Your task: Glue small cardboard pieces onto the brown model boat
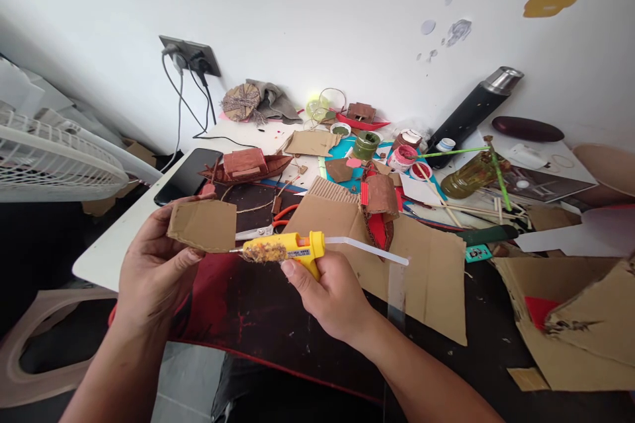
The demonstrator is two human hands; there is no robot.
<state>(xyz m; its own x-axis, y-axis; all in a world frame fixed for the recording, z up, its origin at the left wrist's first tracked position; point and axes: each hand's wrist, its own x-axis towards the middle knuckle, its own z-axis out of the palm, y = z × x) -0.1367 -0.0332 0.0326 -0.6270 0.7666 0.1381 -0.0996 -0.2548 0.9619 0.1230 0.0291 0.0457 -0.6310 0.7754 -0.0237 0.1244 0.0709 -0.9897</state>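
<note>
wall (pixel 317 6) white, showing peeled paint patches | socket (pixel 191 55) feeding two cables | white fan (pixel 49 158) sitting left | cluttered table (pixel 114 244) catching daylight

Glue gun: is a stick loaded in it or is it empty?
Loaded: a clear glue stick juts from the back of the glue gun held in the right hand.

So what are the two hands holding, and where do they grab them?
The left hand pinches a small cardboard piece by its lower left edge. The right hand grips a yellow glue gun by its handle, nozzle at the cardboard's edge.
</note>
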